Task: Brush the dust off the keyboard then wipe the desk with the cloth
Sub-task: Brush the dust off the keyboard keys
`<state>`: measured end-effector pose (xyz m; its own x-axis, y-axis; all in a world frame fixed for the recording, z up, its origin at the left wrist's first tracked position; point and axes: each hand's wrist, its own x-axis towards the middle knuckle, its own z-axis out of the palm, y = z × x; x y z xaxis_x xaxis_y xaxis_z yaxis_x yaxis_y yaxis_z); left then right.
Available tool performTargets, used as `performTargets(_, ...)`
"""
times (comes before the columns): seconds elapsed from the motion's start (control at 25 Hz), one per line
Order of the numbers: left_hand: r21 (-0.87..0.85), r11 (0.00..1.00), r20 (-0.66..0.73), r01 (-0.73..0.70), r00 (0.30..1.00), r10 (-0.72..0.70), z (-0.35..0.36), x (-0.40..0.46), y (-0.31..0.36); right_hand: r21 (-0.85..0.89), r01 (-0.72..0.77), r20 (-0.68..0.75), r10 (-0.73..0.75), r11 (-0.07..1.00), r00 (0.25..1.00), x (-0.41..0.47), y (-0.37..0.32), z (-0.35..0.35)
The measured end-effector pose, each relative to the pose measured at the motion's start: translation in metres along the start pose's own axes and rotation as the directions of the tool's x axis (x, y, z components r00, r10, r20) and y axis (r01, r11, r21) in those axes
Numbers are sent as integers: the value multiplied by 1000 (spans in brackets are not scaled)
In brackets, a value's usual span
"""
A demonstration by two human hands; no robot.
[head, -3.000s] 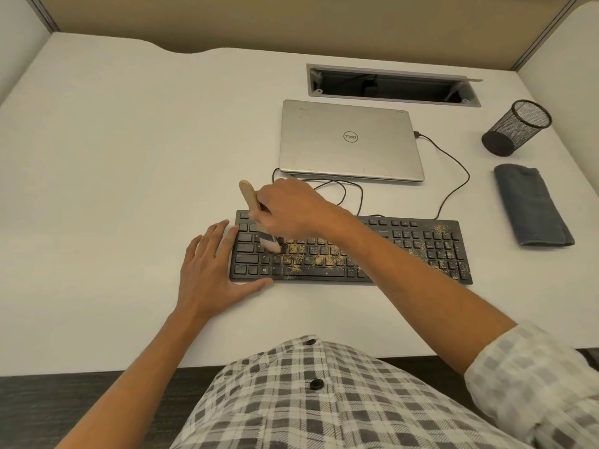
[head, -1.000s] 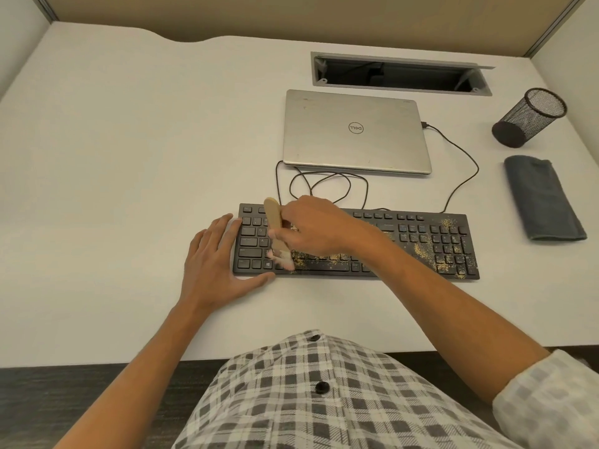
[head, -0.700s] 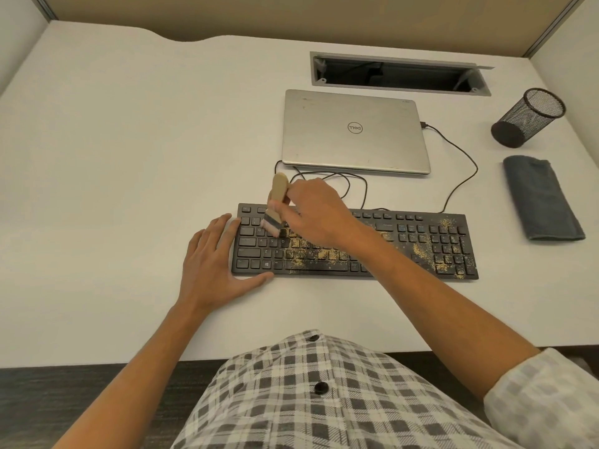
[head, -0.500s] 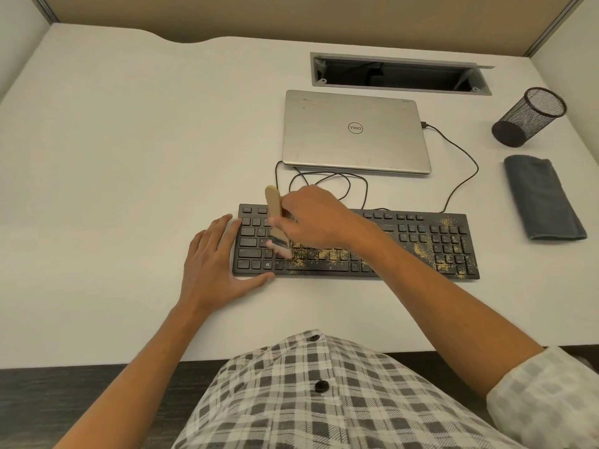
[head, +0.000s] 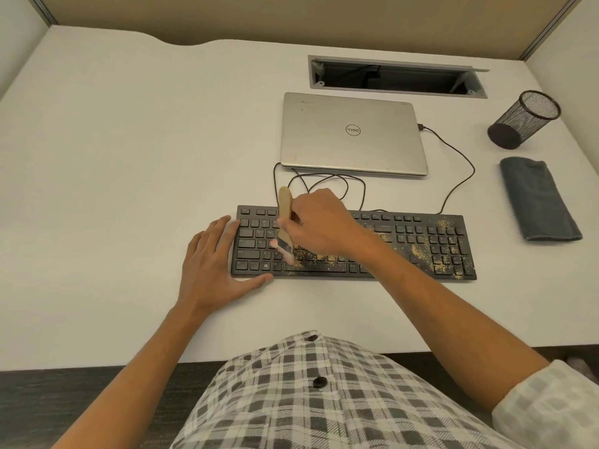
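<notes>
— Brushing, by the look of it: the right hand (head: 321, 225) is curled round the wooden handle of a small brush (head: 285, 218), bristles down on the lower left rows of the keyboard (head: 353, 244).

— And the other hand?

— The left hand (head: 214, 264) lies flat on the desk (head: 129, 157), fingers straight and gripping nothing, fingertips against the keyboard's left end and thumb along its front edge. I'd say it is there to stop the board sliding; a thin black plastic slab like that is light and would skate on a smooth white top.

— How will the brush handle?

— Light and stiff in the handle, soft at the tip. The pale bristles look blurred, so I can't tell how far they splay. Holding it low, near the metal band, seems right for short flicks between keys.

— Much dust left?

— Plenty. Sandy yellow grit sits on the middle keys beside the bristles and thickly over the number pad at the right end. The left keys look clean.

— The cloth?

— Folded, dark grey, soft and nappy, lying untouched at the desk's right side (head: 538, 199), well apart from the keyboard. It should be limp, so I'd pinch a folded edge and bunch it. Just behind it stands a black mesh cup (head: 525, 119); a shut silver laptop (head: 353, 134) lies behind the keyboard with looped cables (head: 324, 183) between.
</notes>
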<state>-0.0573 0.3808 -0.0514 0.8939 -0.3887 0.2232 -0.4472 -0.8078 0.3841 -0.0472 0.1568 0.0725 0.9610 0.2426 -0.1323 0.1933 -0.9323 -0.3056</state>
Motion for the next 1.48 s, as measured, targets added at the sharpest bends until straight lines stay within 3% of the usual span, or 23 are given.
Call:
performTargets(0.16, 3, 1000, 5, -3, 1000, 3, -1, 1, 0, -8, 3, -92, -4, 1000, 996, -3, 1, -1)
performTargets(0.28, 3, 1000, 1, 5, 1000, -5, 0, 0, 0, -77, 43, -4, -43, 996, 999, -7, 2, -4)
performTargets(0.4, 0, 1000, 4, 6, 1000, -6, -1, 1, 0, -92, 96, -49, -101, 991, 994, -6, 0, -6)
performTargets(0.56, 2, 1000, 5, 10, 1000, -10, 0, 0, 0, -168, 58, 30, -54, 984, 998, -5, 1, -3)
performTargets(0.68, -3, 1000, 7, 6, 1000, -6, -1, 0, 1, -147, 63, -48, -71, 987, 996, -3, 1, -4)
performTargets(0.84, -4, 1000, 11, 6, 1000, -6, 0, 0, 0, -154, 85, 20, -82, 984, 996, -3, -1, -5)
performTargets(0.96, -2, 1000, 10, 7, 1000, -7, 0, 0, -1, -145, 99, -53, -108, 984, 993, -2, -2, -6)
performTargets(1.12, 0, 1000, 5, 6, 1000, -6, 0, -1, 0, -132, 127, 41, -122, 983, 992, -1, -5, -6)
performTargets(1.28, -3, 1000, 8, 10, 1000, -10, 0, 0, 0, -157, 117, -22, -122, 981, 992, 3, -11, -9)
performTargets(1.4, -2, 1000, 0, 8, 1000, -8, 0, -1, 0, -166, 127, 67, -118, 978, 991, 1, -15, -11)
performTargets(1.48, -3, 1000, 4, 8, 1000, -8, 0, 0, 0, -186, 147, 36, -143, 971, 989, 2, -16, -12)
